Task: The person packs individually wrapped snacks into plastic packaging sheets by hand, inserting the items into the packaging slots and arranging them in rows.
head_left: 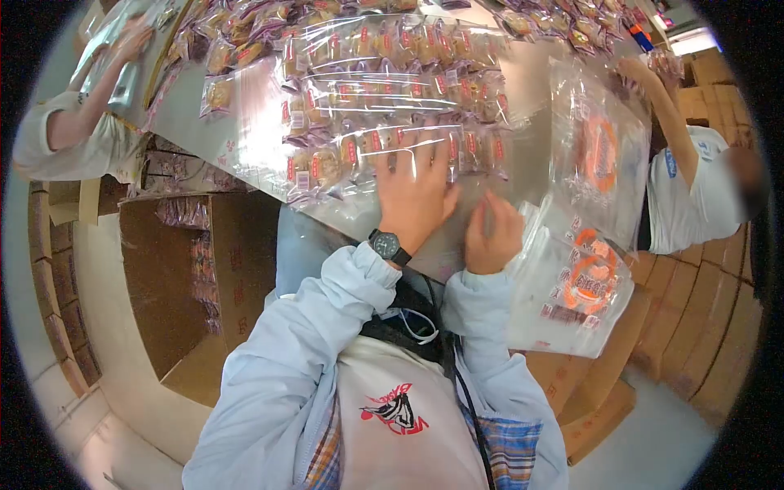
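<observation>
My left hand (415, 186), with a black watch at the wrist, lies with its fingers spread on the nearest row of small wrapped snack packs (327, 163). These packs, with red labels and purple wrapper ends, lie in several rows under shiny clear plastic (384, 110), apparently a large bag. To the right, close to the table's near edge, is my right hand (494, 237). Its fingers are curled together beside the clear plastic; whatever they pinch, if anything, cannot be made out. Just right of it lies a stack of printed clear bags (580, 286) with orange logos.
Another printed bag (600, 151) lies beyond the stack. Loose snack packs (237, 33) are heaped at the back. An open cardboard box (175, 302) holding packs stands below left. Co-workers' arms reach in at left (90, 90) and right (674, 122). Cartons (694, 318) line the right.
</observation>
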The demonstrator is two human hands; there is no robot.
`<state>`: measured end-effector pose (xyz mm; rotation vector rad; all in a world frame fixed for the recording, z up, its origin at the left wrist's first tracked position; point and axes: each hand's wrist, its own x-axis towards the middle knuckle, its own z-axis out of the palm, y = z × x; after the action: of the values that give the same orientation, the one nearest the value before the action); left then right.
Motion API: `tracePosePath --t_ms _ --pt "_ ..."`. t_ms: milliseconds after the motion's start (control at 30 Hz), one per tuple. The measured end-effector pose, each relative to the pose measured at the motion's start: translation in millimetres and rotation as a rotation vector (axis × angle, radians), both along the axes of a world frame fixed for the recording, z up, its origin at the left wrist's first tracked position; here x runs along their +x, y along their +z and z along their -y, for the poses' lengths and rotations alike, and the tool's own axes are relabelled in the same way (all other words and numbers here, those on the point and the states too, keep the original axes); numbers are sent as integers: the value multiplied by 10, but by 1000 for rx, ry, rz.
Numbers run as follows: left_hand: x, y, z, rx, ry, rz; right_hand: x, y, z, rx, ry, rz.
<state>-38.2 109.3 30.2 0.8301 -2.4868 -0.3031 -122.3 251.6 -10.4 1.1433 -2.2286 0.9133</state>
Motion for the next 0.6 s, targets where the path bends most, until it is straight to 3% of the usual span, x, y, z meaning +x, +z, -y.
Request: tracePosePath --t_ms 67,200,267,300,500,600 --pt "30 8 26 -33 -28 12 -164 -74 5 -132 -21 -46" --pt "60 -84 -69 -194 -182 -15 -474 259 279 -62 59 125" --pt "2 -60 -122 -220 -225 -6 -378 308 275 -29 83 438" --pt "6 20 -171 -184 -212 28 -362 201 248 -170 119 470" --pt "114 -149 -52 -145 -223 16 -145 170 194 -171 53 461" --pt "218 -183 -35 -115 -244 -8 -193 247 16 -58 225 383"
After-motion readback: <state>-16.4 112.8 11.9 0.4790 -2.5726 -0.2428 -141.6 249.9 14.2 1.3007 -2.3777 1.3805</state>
